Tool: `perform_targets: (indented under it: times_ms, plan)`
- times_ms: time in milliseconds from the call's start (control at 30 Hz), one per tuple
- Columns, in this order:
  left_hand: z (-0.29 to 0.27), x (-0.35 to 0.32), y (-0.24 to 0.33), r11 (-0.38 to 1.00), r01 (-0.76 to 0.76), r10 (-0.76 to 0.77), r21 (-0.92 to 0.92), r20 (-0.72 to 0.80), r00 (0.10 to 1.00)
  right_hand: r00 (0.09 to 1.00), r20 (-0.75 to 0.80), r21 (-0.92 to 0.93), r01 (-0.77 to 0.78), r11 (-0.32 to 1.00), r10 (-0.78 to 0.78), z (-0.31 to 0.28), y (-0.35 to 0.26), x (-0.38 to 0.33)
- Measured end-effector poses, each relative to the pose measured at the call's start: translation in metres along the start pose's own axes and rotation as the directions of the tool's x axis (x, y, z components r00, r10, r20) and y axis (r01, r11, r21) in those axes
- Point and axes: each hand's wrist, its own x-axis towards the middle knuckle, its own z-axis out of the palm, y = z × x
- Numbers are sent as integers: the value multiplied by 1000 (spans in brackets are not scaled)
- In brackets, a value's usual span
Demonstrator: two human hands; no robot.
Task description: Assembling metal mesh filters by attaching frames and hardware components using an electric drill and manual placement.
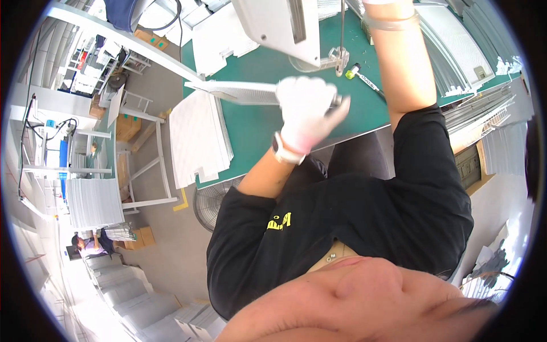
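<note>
My left hand [308, 108], in a white glove with a watch at the wrist, is closed on the end of a thin, light grey, finely patterned panel [242, 93]. The panel stretches left from the hand, seen almost edge-on above the green table [256, 137]. Behind it stands a white machine [279, 23] with a clear plastic part [336, 60] at its lower end. My right hand [390, 8] reaches to the top edge; only its glove's lower part shows, and the fingers are out of view.
A stack of white panels [199, 137] lies at the table's left edge, with more white sheets [219, 43] behind. A white marker [369, 81] rests near a yellow-green item [350, 74]. Panels [456, 45] are piled at right. A floor fan [212, 206] stands below; a person [91, 245] is far left.
</note>
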Motion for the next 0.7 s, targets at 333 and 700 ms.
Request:
perform_targets:
  times_ms: [333,700]
  plan:
    - [-28,-270,-24,937,131,97,-323,603,792,971,229,-345,154,926,-76,16,6,-14]
    - [-7,-105,-85,850,526,-527,33,44,849,993,69,-422,119,899,-99,18,18,-31]
